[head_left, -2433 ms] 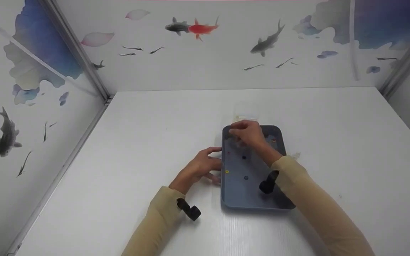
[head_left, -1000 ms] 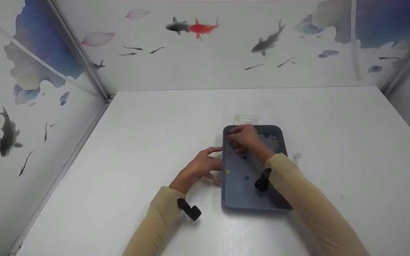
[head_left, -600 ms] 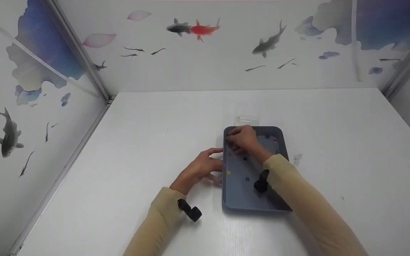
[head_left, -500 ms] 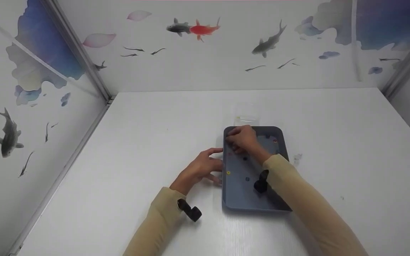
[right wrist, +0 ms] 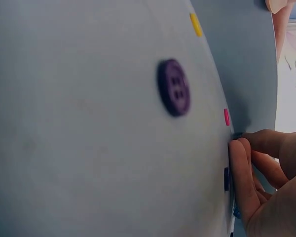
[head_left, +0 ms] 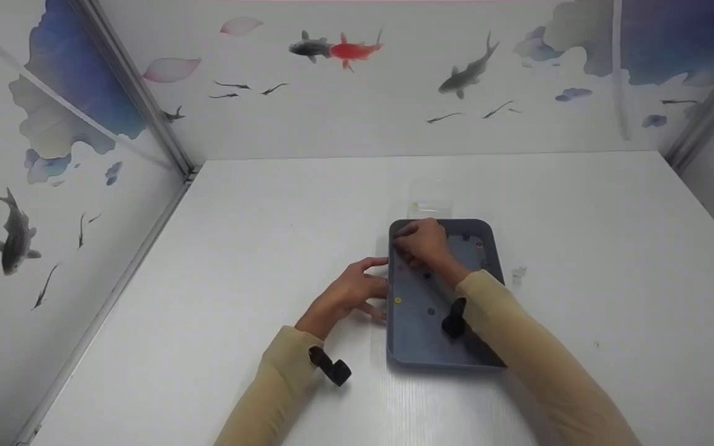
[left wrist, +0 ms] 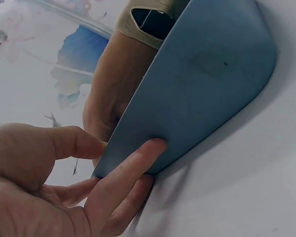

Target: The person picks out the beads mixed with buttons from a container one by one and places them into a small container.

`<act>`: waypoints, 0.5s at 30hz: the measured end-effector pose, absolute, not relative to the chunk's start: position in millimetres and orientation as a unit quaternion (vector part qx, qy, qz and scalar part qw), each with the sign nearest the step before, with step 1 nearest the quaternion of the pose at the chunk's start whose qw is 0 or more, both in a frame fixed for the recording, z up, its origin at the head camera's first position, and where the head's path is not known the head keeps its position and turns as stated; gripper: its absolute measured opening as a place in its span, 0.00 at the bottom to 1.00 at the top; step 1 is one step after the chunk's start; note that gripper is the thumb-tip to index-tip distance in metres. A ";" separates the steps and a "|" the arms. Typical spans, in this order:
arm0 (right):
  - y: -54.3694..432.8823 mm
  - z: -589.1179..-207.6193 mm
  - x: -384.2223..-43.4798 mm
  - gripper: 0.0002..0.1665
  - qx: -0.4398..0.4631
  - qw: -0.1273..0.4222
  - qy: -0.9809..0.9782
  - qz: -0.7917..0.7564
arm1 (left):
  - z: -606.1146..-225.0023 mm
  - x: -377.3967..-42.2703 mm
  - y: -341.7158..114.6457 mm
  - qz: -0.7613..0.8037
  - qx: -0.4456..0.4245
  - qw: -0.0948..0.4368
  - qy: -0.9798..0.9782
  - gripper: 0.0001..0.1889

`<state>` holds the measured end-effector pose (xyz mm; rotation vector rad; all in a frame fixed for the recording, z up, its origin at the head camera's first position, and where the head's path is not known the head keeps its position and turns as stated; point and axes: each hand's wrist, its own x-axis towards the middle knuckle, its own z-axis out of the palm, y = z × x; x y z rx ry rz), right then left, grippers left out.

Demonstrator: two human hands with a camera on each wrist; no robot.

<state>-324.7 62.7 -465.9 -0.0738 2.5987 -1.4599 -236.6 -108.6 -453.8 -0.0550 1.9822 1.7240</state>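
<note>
Enclosing walls [head_left: 388, 127]: white, decorated with painted fish [head_left: 468, 75]; they stood behind the table and at its sides.
Table [head_left: 270, 235]: white and flat, under the tray and both hands.
Sleeves [head_left: 537, 347]: beige, each with a black device [head_left: 331, 367] near the cuff.
Tray [head_left: 425, 344]: blue-grey, rectangular, with rounded corners; it lay on the table, a little right of the middle.
Left hand [head_left: 351, 286]: its fingers were spread, and the tips touched the outside of the tray's left side.
Right hand [head_left: 425, 243]: it was inside the tray, near the far left corner. Thumb and fingertips were brought together, low beside the left side. A small dark piece [right wrist: 238, 135] showed at the tips — whether it was pinched, I could not tell.
Clear container [head_left: 431, 209]: on the table, just beyond the tray's far edge.
Clear piece [head_left: 519, 272]: on the table, right of the tray; its shape was too blurred.
Buttons: they lay scattered on the tray's floor — the purple button [right wrist: 174, 88] with its holes visible, the yellow button [head_left: 398, 300] by the left side, the pink button [right wrist: 227, 117] and the dark blue button [right wrist: 227, 178] near the right hand's fingers, the red button [head_left: 479, 245] towards the far right corner.
</note>
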 end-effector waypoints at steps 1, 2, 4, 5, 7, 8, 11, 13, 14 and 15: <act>62.4 -466.0 -324.5 0.16 -0.024 0.080 0.870 -0.486 | -453.8 -236.9 -108.5 0.634 -0.022 0.254 0.730 0.37; 62.3 -466.0 -324.4 0.16 -0.024 0.079 0.871 -0.484 | -453.5 -236.9 -108.3 0.633 -0.023 0.254 0.731 0.37; 61.9 -465.9 -324.1 0.17 -0.021 0.078 0.872 -0.483 | -453.2 -237.0 -108.1 0.633 -0.025 0.256 0.730 0.36; 61.7 -465.8 -324.0 0.17 -0.020 0.077 0.873 -0.482 | -453.2 -237.1 -108.0 0.633 -0.026 0.256 0.730 0.36; 61.0 -466.1 -323.9 0.17 -0.018 0.077 0.873 -0.481 | -453.0 -236.9 -108.1 0.633 -0.027 0.255 0.730 0.36; 60.8 -466.1 -323.9 0.17 -0.017 0.076 0.874 -0.480 | -453.1 -236.9 -108.2 0.633 -0.027 0.255 0.730 0.36; 60.1 -466.5 -324.4 0.16 -0.016 0.075 0.875 -0.478 | -453.9 -237.2 -108.6 0.634 -0.027 0.253 0.731 0.35; 60.0 -466.7 -324.8 0.15 -0.014 0.076 0.875 -0.477 | -454.8 -237.6 -108.7 0.633 -0.024 0.252 0.732 0.35; 60.2 -466.8 -325.0 0.15 -0.014 0.078 0.875 -0.477 | -454.9 -237.7 -108.8 0.633 -0.024 0.252 0.732 0.35; 60.4 -466.8 -325.3 0.15 -0.013 0.080 0.875 -0.478 | -454.9 -237.8 -108.8 0.633 -0.023 0.252 0.732 0.35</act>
